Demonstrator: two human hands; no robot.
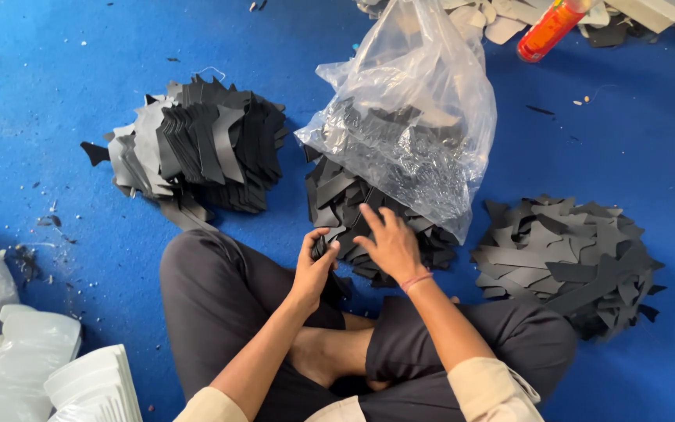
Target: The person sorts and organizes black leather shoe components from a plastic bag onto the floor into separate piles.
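A small stack of black cut pieces (323,248) is being pinched upright, just above the flat black pieces (353,205) that are spilling from the clear plastic bag (423,101) onto the blue floor (56,94).

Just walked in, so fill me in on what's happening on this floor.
A person sits cross-legged on a blue floor. The left hand grips a small stack of dark cut pieces, and the right hand rests on the middle pile spilling from a clear plastic bag. Similar piles lie to the left and right.
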